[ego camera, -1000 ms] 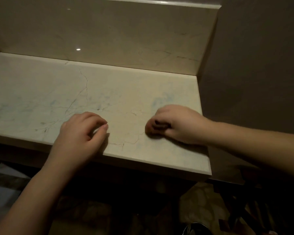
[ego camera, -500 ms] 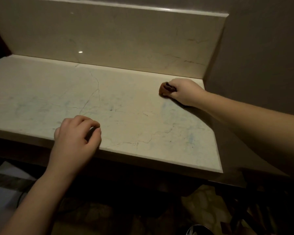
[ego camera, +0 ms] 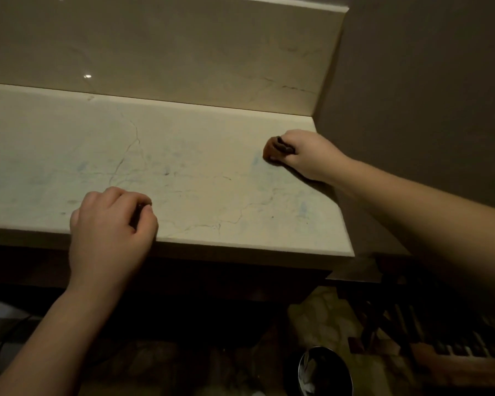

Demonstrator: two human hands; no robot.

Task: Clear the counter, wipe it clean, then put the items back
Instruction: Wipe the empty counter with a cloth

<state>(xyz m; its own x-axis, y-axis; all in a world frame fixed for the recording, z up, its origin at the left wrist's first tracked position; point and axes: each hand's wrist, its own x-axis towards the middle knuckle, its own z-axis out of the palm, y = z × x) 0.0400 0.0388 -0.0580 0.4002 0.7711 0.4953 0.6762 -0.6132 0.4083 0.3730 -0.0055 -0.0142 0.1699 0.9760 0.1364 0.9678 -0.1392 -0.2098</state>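
The right hand (ego camera: 309, 155) sits at about two o'clock on the marble counter (ego camera: 197, 167), close to the back corner where the backsplash (ego camera: 183, 52) meets the side wall (ego camera: 426, 95). Its fingers are curled tight round a small wadded brown cloth (ego camera: 275, 150), pressing it onto the stone. A second ago that hand and cloth were down near the front edge, at roughly five o'clock; half a second ago they had reached the far corner, and now they lie just a little nearer than that. I judge this to be a back-and-forth wiping stroke along the counter's right end.

The left hand (ego camera: 112, 224) stays at about seven o'clock on the front edge, fingers loosely curled with thumb and fingertips meeting; whether it pinches anything there I cannot tell.

Faint bluish smears and a few dark specks still show across the middle and left of the stone, so the wiping looks unfinished. No items stand on the visible counter; returning them comes later. A shiny metal bin (ego camera: 323, 370) sits on the floor at five o'clock.
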